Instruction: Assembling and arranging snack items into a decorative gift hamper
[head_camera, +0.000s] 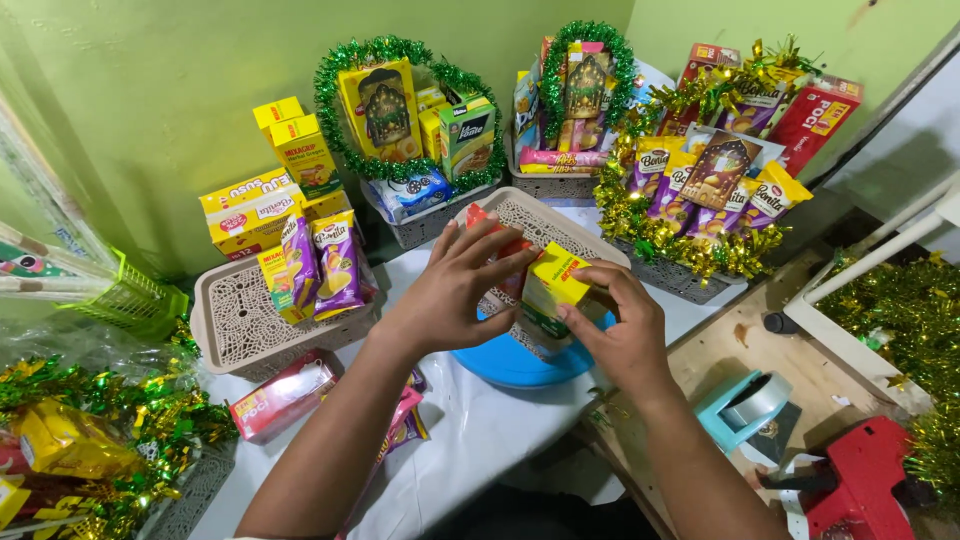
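My right hand (620, 335) grips a small yellow and green box (553, 285) at its lower side. My left hand (455, 290) has its fingers spread over a red packet (505, 250) that stands against the yellow box. Both are held over a beige perforated basket (560, 225) that rests on a blue round tub (520, 365). Most of the red packet is hidden behind my left fingers.
Another beige basket (240, 320) at the left holds purple snack packs (338, 262) and yellow boxes. Tinsel-trimmed baskets of snacks (410, 120) stand along the green wall. A red box (283, 398) lies on the white cloth. A tape dispenser (745, 405) sits on the wooden board at the right.
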